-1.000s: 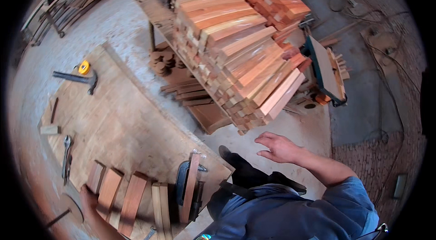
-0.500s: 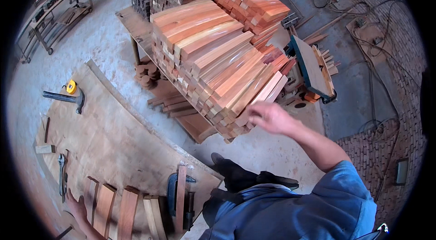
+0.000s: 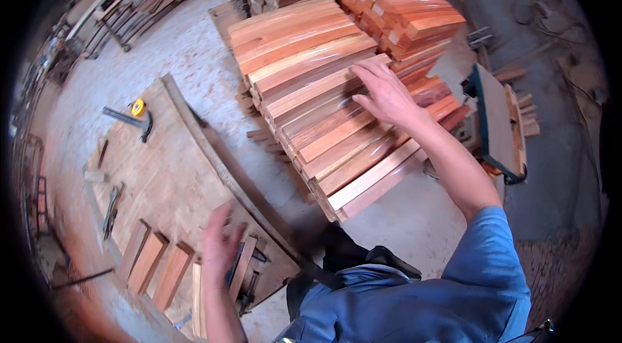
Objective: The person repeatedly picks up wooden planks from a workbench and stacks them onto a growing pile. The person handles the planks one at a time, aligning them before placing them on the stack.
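Observation:
A large stack of wooden strips (image 3: 304, 51), brown to reddish, rises in front of me. My right hand (image 3: 389, 93) is over its top, fingers stretched toward a pale strip (image 3: 324, 89) and thumb apart; whether the fingertips touch the wood I cannot tell. My left hand (image 3: 221, 242), slightly blurred, hangs above the plywood table (image 3: 175, 181) with its fingers apart and nothing visible in it. Beside it on the table lie several short wooden pieces (image 3: 173, 272). A dark clamp (image 3: 259, 255) and another wooden piece (image 3: 243, 267) are partly hidden behind that hand.
A hammer (image 3: 133, 121), a yellow tape measure (image 3: 138, 107) and a wrench (image 3: 111, 207) lie on the table's far and left parts. Redder wood (image 3: 402, 12) is stacked behind the main pile. A machine with a flat top (image 3: 499, 119) stands to the right.
My right hand has moved from the pile's near right edge up onto its top. My left hand has come from the table's left edge toward its right side. The view has shifted.

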`<state>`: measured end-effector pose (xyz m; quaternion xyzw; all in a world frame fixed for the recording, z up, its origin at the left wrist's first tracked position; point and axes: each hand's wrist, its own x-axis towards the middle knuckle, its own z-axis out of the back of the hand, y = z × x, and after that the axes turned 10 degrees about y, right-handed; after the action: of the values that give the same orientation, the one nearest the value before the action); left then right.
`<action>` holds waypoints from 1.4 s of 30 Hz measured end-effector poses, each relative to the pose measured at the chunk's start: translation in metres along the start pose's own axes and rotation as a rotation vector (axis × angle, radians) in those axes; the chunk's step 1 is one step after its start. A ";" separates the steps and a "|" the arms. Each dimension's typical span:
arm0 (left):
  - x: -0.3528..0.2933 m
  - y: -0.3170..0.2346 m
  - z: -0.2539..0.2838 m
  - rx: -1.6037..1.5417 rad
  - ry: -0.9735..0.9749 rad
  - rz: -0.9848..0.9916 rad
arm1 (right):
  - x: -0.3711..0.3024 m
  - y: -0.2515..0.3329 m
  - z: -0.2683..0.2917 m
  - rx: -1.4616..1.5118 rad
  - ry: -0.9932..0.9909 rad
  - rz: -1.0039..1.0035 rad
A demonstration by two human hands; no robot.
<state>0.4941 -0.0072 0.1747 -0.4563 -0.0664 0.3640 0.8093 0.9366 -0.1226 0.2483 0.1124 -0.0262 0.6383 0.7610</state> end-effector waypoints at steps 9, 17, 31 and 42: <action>0.010 -0.077 -0.086 -0.133 -0.022 -0.030 | 0.045 -0.029 -0.008 0.094 0.192 0.276; 0.041 -0.083 -0.091 -0.496 -0.162 0.128 | -0.022 -0.041 -0.023 0.164 0.369 0.362; 0.152 -0.114 -0.090 -0.318 -0.155 0.255 | -0.028 -0.128 -0.002 0.361 0.261 -0.396; 0.161 -0.114 -0.093 -0.195 -0.187 0.259 | -0.017 -0.139 -0.012 0.567 0.345 -0.457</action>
<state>0.7123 -0.0033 0.1748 -0.5014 -0.1171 0.4977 0.6980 1.0678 -0.1585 0.2144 0.2123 0.3047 0.4441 0.8154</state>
